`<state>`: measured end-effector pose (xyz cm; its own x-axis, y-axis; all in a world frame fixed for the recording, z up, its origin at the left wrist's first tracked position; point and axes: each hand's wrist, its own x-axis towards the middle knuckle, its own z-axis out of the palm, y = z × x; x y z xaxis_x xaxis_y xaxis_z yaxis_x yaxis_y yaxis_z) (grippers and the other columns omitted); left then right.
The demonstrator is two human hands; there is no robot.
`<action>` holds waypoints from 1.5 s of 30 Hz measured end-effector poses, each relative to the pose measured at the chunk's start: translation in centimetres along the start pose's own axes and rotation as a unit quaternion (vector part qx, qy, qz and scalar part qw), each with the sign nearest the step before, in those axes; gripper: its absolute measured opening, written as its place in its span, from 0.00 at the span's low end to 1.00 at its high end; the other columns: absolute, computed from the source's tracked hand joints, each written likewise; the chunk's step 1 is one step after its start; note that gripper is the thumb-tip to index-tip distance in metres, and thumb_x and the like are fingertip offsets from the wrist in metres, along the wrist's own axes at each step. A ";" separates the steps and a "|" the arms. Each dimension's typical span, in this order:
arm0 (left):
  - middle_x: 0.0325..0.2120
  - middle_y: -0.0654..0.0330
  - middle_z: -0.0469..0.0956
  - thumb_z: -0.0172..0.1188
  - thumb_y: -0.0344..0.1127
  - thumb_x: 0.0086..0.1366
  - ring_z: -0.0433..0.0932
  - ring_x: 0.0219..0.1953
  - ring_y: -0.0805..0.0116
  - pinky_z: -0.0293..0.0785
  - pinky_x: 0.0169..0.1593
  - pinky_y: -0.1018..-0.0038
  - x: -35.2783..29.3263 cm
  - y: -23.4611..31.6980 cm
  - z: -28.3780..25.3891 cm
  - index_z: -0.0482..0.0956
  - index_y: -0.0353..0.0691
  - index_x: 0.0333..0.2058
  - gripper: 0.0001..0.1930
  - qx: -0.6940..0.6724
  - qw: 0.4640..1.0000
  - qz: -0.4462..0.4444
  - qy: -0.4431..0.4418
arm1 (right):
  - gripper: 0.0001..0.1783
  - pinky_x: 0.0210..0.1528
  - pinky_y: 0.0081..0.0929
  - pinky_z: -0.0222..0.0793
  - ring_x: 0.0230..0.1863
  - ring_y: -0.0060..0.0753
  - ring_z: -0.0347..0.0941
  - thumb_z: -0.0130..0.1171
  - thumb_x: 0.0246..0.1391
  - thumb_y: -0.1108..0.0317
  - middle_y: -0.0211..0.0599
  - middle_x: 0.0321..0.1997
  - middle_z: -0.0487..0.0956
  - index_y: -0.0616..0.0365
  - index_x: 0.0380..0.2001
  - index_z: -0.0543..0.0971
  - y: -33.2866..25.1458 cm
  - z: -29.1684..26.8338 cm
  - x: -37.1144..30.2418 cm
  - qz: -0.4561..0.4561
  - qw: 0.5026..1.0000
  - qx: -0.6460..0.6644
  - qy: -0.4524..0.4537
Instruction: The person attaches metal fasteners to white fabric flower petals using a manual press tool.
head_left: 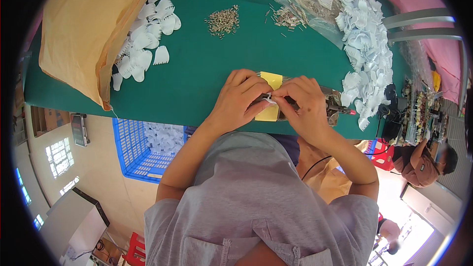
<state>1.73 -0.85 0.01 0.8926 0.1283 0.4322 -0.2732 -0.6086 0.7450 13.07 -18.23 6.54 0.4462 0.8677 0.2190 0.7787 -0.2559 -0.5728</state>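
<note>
Green tabletop (207, 69) before you: your left hand (240, 99) and right hand (304, 106) together pinch a small white piece (270, 99) over the yellow pad (270, 80), steadying it.

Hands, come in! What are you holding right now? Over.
Left hand and right hand together, pinching a small white comb-shaped piece over a yellow pad. More white pieces heaped to the right. Nothing blocking.

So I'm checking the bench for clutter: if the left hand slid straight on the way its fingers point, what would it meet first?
The left hand points right, so it would likely meet the right hand first; both pinch a small white piece over the yellow block. Depth is unclear.
</note>
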 end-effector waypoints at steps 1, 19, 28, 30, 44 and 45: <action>0.42 0.61 0.81 0.74 0.33 0.54 0.76 0.50 0.54 0.72 0.55 0.60 0.1 0.1 -0.1 0.82 0.39 0.41 0.17 0.003 1.000 0.003 0.001 | 0.06 0.41 0.38 0.64 0.35 0.37 0.74 0.69 0.54 0.72 0.29 0.32 0.80 0.53 0.33 0.81 0.1 0.3 -0.2 0.006 0.999 0.018 0.043; 0.40 0.60 0.82 0.75 0.26 0.57 0.79 0.46 0.60 0.75 0.48 0.68 0.2 -0.1 0.7 0.81 0.38 0.40 0.13 -0.141 0.989 -0.047 -0.007 | 0.09 0.45 0.29 0.75 0.42 0.32 0.80 0.62 0.65 0.76 0.39 0.43 0.85 0.62 0.47 0.84 7.6 -5.8 -7.9 0.207 0.941 -0.076 0.258; 0.36 0.62 0.80 0.77 0.26 0.55 0.77 0.40 0.64 0.73 0.45 0.71 0.4 -0.4 0.3 0.84 0.39 0.39 0.13 -0.137 0.985 -0.103 -0.038 | 0.12 0.45 0.37 0.68 0.39 0.45 0.73 0.57 0.69 0.71 0.41 0.31 0.79 0.64 0.30 0.79 11.9 -7.6 -14.3 0.226 0.945 -0.175 0.160; 0.35 0.62 0.81 0.77 0.26 0.55 0.77 0.41 0.65 0.73 0.46 0.71 0.5 -0.4 0.6 0.84 0.39 0.39 0.14 -0.142 0.984 -0.104 -0.032 | 0.13 0.44 0.37 0.67 0.38 0.45 0.72 0.56 0.69 0.71 0.42 0.29 0.77 0.64 0.28 0.78 12.1 -7.7 -14.2 0.236 0.944 -0.173 0.156; 0.33 0.63 0.81 0.79 0.26 0.53 0.77 0.40 0.65 0.73 0.45 0.70 0.3 -0.2 1.0 0.84 0.37 0.38 0.14 -0.136 0.986 -0.096 -0.005 | 0.22 0.34 0.26 0.59 0.28 0.22 0.60 0.55 0.75 0.62 0.26 0.24 0.66 0.57 0.22 0.72 11.7 -9.6 -12.1 0.211 0.827 0.355 0.382; 0.33 0.63 0.81 0.79 0.26 0.53 0.76 0.40 0.65 0.73 0.44 0.70 0.3 -0.2 1.0 0.85 0.38 0.38 0.15 -0.137 0.986 -0.098 -0.009 | 0.22 0.35 0.26 0.59 0.29 0.23 0.60 0.55 0.74 0.62 0.27 0.25 0.67 0.57 0.22 0.72 11.6 -9.6 -12.0 0.206 0.832 0.345 0.382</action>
<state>2.43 -1.47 -0.49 0.9430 0.2077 0.2599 -0.1798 -0.3393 0.9233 21.02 -35.68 4.88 0.9679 0.1754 0.1800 0.1701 0.0698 -0.9829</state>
